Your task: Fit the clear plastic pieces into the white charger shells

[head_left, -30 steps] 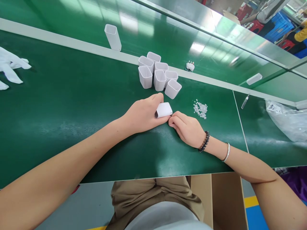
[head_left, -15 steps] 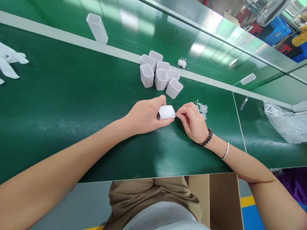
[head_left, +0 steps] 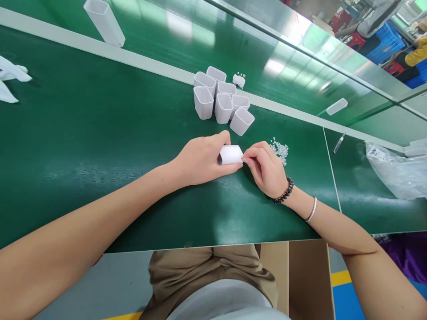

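My left hand [head_left: 207, 160] is wrapped round a white plastic housing [head_left: 231, 154], which lies on its side with a dark opening toward the palm. At the housing's right end, the thumb and forefinger of my right hand [head_left: 265, 169] are pinched together against its edge. Whatever is between those fingertips is too small to make out. Just beyond my right hand lies a small heap of clear plastic bits [head_left: 280, 151] on the green table. Several open white housings [head_left: 223, 106] stand grouped upright past my hands.
Behind a pale rail [head_left: 150, 66], a green belt [head_left: 160, 42] carries a white housing [head_left: 106, 24], a small white part with pins [head_left: 239, 80] and another white piece [head_left: 336, 106]. A thin tool [head_left: 339, 143] and a clear bag [head_left: 396, 169] lie right; white gloves [head_left: 11, 78] lie left.
On the belt, the white housing, the small pinned part and the far white piece have shifted left. My right fingertips have come closer against the housing's end; my left hand keeps its hold.
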